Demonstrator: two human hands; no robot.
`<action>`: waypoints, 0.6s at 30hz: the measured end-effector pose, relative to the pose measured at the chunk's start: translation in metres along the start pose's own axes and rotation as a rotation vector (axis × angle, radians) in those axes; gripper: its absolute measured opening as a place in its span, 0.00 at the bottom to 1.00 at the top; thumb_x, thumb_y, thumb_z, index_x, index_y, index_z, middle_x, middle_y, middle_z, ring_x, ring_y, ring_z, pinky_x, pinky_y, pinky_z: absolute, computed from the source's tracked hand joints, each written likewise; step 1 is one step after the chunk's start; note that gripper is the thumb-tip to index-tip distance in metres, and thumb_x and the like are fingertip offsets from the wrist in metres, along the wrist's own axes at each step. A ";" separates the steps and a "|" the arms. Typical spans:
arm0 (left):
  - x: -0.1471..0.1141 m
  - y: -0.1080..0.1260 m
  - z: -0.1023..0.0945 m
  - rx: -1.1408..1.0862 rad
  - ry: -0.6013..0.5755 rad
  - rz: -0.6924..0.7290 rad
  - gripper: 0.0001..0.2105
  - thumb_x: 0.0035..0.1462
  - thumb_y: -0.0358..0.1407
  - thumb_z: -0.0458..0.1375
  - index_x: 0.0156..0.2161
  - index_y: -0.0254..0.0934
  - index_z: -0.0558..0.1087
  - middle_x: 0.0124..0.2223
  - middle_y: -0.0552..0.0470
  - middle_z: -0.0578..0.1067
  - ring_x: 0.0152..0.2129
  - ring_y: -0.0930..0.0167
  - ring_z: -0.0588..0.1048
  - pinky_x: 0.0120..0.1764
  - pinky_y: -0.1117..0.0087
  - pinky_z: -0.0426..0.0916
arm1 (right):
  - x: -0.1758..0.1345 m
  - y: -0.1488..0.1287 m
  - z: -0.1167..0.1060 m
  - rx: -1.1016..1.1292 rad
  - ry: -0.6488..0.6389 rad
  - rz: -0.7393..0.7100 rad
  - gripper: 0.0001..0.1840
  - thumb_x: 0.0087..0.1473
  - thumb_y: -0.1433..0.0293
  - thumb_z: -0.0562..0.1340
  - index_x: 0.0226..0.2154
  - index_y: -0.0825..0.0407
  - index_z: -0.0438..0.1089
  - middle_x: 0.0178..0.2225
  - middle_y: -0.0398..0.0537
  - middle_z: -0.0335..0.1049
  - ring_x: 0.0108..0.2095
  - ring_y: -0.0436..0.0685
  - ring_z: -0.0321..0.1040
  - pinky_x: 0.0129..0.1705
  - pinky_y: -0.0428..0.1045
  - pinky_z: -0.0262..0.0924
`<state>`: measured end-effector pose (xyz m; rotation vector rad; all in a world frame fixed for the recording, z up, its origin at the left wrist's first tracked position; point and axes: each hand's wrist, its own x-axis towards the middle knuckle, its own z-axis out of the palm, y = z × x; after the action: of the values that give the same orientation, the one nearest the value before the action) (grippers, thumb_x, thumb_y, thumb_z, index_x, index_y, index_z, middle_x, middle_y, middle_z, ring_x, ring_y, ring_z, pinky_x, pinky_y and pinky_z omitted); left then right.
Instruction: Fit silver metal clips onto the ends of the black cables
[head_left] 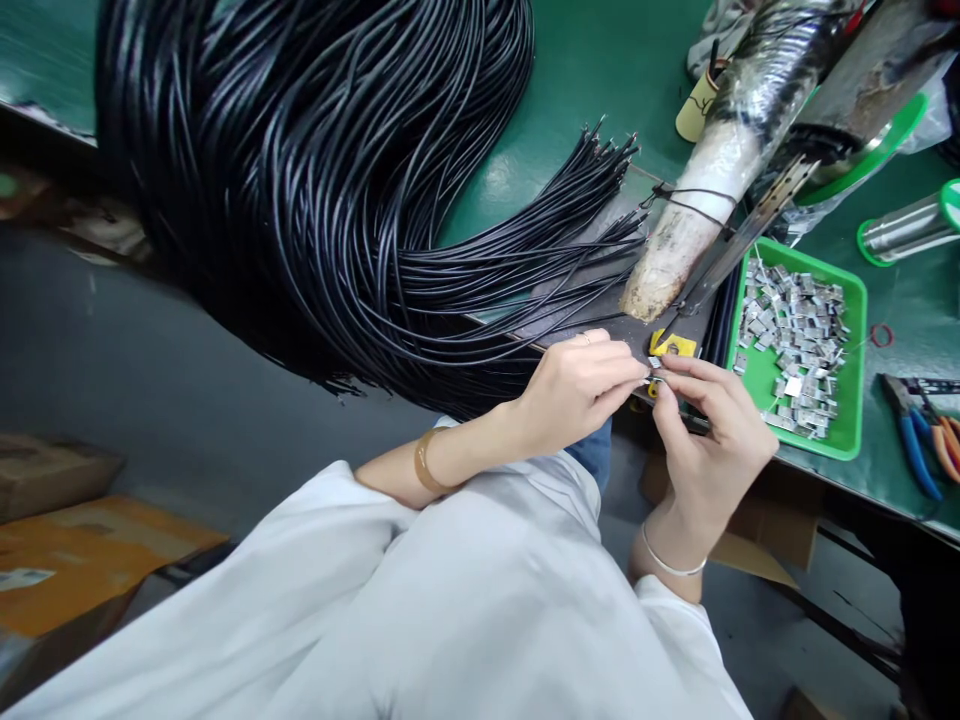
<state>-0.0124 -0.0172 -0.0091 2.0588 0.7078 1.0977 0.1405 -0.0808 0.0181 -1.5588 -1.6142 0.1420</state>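
Observation:
My left hand (589,385) is closed in a pinch, its fingertips on what looks like the end of a black cable, mostly hidden by the fingers. My right hand (709,420) meets it from the right, thumb and fingers pinched on a small metal connector (654,379). Just beyond the fingertips is a yellow block (675,345), with the thin tip of a soldering iron (709,275) over it. A large bundle of black cables (322,180) lies left of my hands, several stripped ends pointing toward the iron.
A green tray (860,370) of loose metal connectors (795,330) stands right of my hands. A plastic-wrapped hose (690,230) hangs low above the work spot. Pliers (919,450) and a solder spool (911,232) lie farther right on the green table (592,60). Cardboard boxes sit below.

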 end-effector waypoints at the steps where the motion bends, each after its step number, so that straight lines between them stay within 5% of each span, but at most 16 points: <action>1: -0.001 0.002 0.001 0.024 -0.001 -0.008 0.11 0.65 0.32 0.53 0.32 0.34 0.75 0.32 0.46 0.79 0.29 0.71 0.73 0.37 0.68 0.64 | 0.000 0.000 0.000 0.023 0.005 0.021 0.08 0.54 0.77 0.65 0.36 0.49 0.76 0.40 0.45 0.78 0.43 0.54 0.76 0.46 0.52 0.73; 3: -0.003 0.008 0.002 -0.045 0.000 -0.100 0.10 0.65 0.33 0.53 0.33 0.34 0.74 0.29 0.49 0.77 0.26 0.74 0.71 0.33 0.71 0.64 | -0.001 -0.002 0.002 0.119 0.029 0.088 0.05 0.54 0.75 0.66 0.34 0.50 0.75 0.40 0.46 0.78 0.42 0.54 0.76 0.41 0.50 0.74; 7: -0.002 0.015 0.000 -0.643 -0.129 -0.474 0.09 0.64 0.40 0.55 0.37 0.34 0.68 0.26 0.55 0.73 0.16 0.79 0.67 0.22 0.76 0.61 | -0.005 -0.003 0.008 0.233 0.095 0.146 0.01 0.54 0.73 0.66 0.32 0.50 0.75 0.39 0.47 0.77 0.41 0.54 0.76 0.39 0.51 0.74; 10: 0.000 0.013 -0.002 -0.923 -0.173 -0.594 0.12 0.60 0.42 0.60 0.37 0.33 0.68 0.26 0.54 0.74 0.15 0.81 0.65 0.20 0.78 0.61 | -0.007 -0.004 0.011 0.228 0.137 0.127 0.03 0.53 0.73 0.67 0.33 0.49 0.76 0.39 0.46 0.78 0.41 0.55 0.76 0.41 0.53 0.74; 14: 0.001 0.009 -0.001 -0.785 -0.046 -0.508 0.07 0.57 0.35 0.63 0.34 0.31 0.73 0.28 0.52 0.75 0.24 0.78 0.72 0.29 0.77 0.67 | -0.006 -0.004 0.011 0.245 0.122 0.151 0.03 0.54 0.73 0.67 0.33 0.50 0.76 0.38 0.46 0.78 0.39 0.53 0.76 0.36 0.50 0.72; 18: -0.002 0.010 -0.002 -0.419 0.041 -0.355 0.07 0.59 0.35 0.61 0.34 0.32 0.77 0.28 0.53 0.74 0.22 0.78 0.65 0.26 0.76 0.62 | -0.005 -0.004 0.009 0.190 0.100 0.136 0.03 0.54 0.73 0.67 0.33 0.50 0.76 0.38 0.46 0.78 0.39 0.53 0.76 0.37 0.50 0.73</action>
<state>-0.0139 -0.0241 -0.0017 1.4944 0.7547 0.9851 0.1310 -0.0818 0.0127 -1.5043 -1.3764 0.2786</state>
